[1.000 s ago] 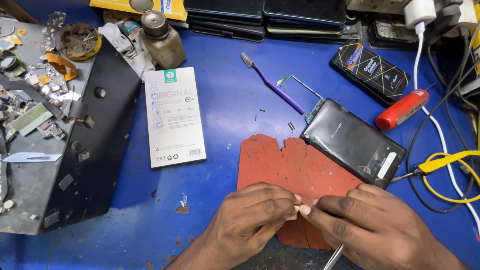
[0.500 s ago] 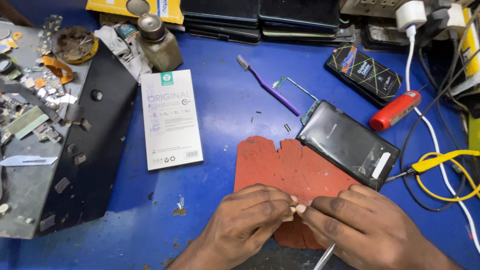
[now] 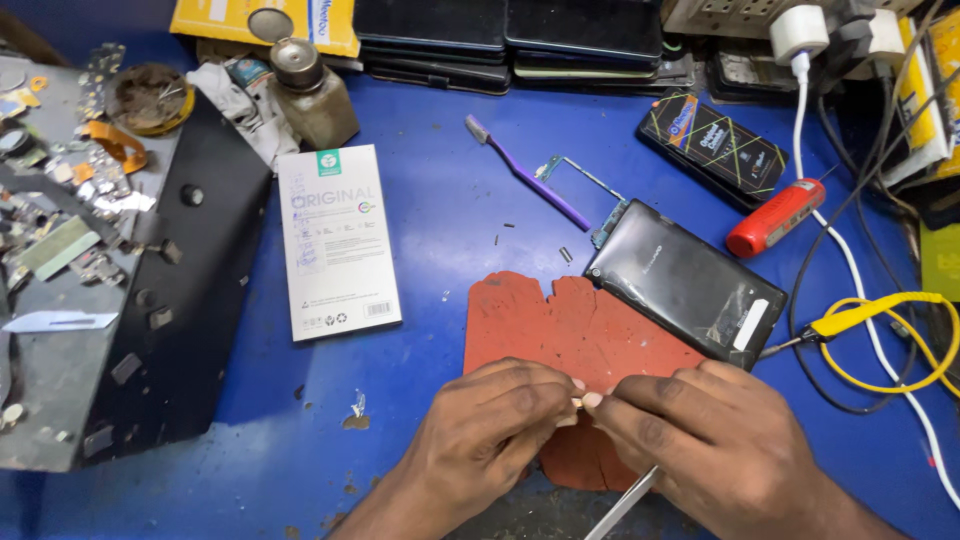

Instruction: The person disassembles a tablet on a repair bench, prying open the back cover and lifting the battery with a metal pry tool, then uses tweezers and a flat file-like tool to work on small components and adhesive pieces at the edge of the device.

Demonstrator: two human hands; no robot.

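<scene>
My left hand (image 3: 490, 430) and my right hand (image 3: 700, 440) meet fingertip to fingertip over a red rubber mat (image 3: 570, 330) on the blue table. Between the fingertips sits a tiny pale part (image 3: 579, 402), pinched from both sides; I cannot make out what it is. A thin metal tool (image 3: 620, 505) pokes out under my right hand, which seems to hold it. Just beyond the mat lies a black phone (image 3: 685, 282), back side up, with a thin frame part (image 3: 575, 175) behind it.
A white flat box (image 3: 335, 240) lies left of the mat. A purple toothbrush (image 3: 525, 170), a red tool (image 3: 775, 218), a brown bottle (image 3: 310, 95) and a yellow cable (image 3: 880, 320) lie around. A black tray (image 3: 120, 300) with several scraps stands at the left.
Both hands stay pinched together over the mat; the view has shifted slightly, and the fingertips look a little closer together.
</scene>
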